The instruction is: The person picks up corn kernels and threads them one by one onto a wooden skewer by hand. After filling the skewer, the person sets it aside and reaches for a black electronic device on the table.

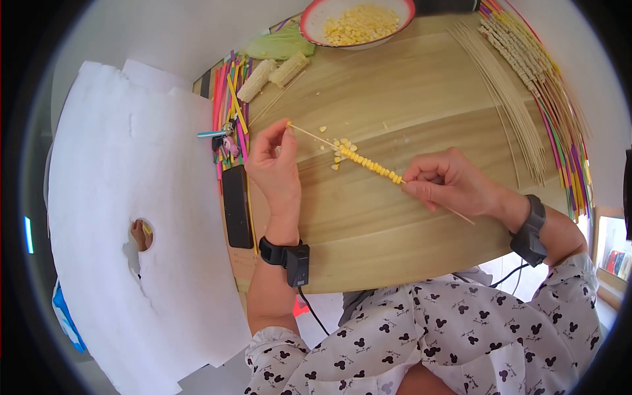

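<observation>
A thin wooden skewer (317,137) slants across the middle of the table between my two hands. Yellow corn kernels (372,166) are threaded in a row along its middle. My right hand (454,183) pinches the skewer just past the lower end of the row, and the bare stick sticks out below the fingers. At the upper tip, my left hand (276,158) is closed, thumb against forefinger, on a single kernel (289,124) at the skewer's end. Loose kernels (344,146) lie in a small pile on the table behind the skewer.
An enamel bowl with a red rim (305,25) holds kernels at the back. Bare cobs (257,80) and a green husk (280,46) lie left of it. Skewers (500,92) and colourful sticks (569,141) line the right side. A black case (237,206) lies left.
</observation>
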### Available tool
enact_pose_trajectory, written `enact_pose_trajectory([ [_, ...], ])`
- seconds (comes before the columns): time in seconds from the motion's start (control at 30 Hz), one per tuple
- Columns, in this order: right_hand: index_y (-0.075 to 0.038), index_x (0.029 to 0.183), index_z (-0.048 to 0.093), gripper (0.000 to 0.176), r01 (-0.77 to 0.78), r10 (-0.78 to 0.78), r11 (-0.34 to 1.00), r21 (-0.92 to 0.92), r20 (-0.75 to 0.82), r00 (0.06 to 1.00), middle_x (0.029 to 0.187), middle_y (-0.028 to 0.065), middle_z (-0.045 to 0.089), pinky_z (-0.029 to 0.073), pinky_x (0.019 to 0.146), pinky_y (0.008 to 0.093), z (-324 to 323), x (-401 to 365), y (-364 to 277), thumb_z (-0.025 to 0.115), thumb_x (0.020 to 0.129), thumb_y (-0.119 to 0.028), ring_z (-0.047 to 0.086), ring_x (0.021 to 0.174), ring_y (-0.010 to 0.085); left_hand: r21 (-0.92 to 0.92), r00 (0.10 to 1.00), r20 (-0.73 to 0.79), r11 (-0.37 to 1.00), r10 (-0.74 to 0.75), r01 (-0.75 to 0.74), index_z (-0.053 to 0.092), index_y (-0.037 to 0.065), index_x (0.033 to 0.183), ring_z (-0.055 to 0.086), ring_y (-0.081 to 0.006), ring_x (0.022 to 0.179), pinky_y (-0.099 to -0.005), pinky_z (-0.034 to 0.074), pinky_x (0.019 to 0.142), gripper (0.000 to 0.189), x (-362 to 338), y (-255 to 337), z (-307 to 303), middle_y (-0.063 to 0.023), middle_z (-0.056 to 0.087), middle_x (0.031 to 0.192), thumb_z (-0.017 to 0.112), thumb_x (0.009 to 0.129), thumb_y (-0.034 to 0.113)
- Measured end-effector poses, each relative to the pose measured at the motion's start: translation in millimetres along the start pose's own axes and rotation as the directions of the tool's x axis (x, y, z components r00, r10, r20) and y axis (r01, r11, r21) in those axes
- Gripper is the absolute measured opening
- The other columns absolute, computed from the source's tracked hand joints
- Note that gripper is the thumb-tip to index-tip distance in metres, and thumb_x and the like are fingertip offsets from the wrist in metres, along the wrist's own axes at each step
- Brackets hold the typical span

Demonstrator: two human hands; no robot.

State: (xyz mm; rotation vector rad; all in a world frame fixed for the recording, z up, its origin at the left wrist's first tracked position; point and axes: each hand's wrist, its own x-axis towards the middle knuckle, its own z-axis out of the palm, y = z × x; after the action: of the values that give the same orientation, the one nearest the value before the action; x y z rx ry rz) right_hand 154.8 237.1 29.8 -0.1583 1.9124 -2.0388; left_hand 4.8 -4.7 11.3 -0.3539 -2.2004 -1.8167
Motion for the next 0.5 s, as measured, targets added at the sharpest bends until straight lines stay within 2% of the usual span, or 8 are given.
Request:
enact_pose_trajectory([
  [0.27, 0.002, 0.091, 0.058, 0.012, -0.002, 0.002, 1.000, 0.018, -0.007, 1.000, 0.069, -0.0031, 0.053, 0.041, 0.053, 0.0191, 0.3, 1.7, -0.9, 0.057, 0.096, -0.010, 0.047, 0.060, 0.0027, 0.009, 0.996, 0.004, 0.996, 0.085, -0.085, 0.065, 0.000, 0.099, 0.059, -0.0056, 0.079, -0.0181, 0.045, 0.072, 0.013, 4.1, 1.2, -2.4, -0.0024, 0.066, 0.088, 0.066, 0.086, -0.001],
  [0.4, 0.002, 0.091, 0.058, 0.012, 0.004, -0.004, 1.000, 0.024, 0.000, 1.000, 0.069, -0.0029, 0.053, 0.041, 0.053, 0.0193, 0.5, 1.4, 0.7, 0.057, 0.096, -0.009, 0.047, 0.059, 0.0028, -0.015, 0.997, 0.017, 0.997, 0.071, -0.071, 0.063, 0.001, 0.096, 0.059, -0.0058, 0.079, -0.0181, 0.045, 0.072, 0.011, 3.9, 1.9, -2.5, -0.0023, 0.066, 0.087, 0.066, 0.086, -0.001],
  [0.5, 0.001, 0.092, 0.060, 0.013, 0.008, -0.008, 1.000, 0.024, -0.003, 1.000, 0.069, -0.0032, 0.053, 0.040, 0.052, 0.0191, -0.5, 1.2, 3.6, 0.058, 0.095, -0.011, 0.048, 0.058, 0.0028, 0.031, 0.996, 0.031, 0.996, 0.081, -0.082, 0.062, 0.001, 0.094, 0.059, -0.0062, 0.078, -0.0180, 0.045, 0.071, 0.010, 5.3, -0.2, -5.9, -0.0027, 0.066, 0.087, 0.066, 0.086, -0.002],
])
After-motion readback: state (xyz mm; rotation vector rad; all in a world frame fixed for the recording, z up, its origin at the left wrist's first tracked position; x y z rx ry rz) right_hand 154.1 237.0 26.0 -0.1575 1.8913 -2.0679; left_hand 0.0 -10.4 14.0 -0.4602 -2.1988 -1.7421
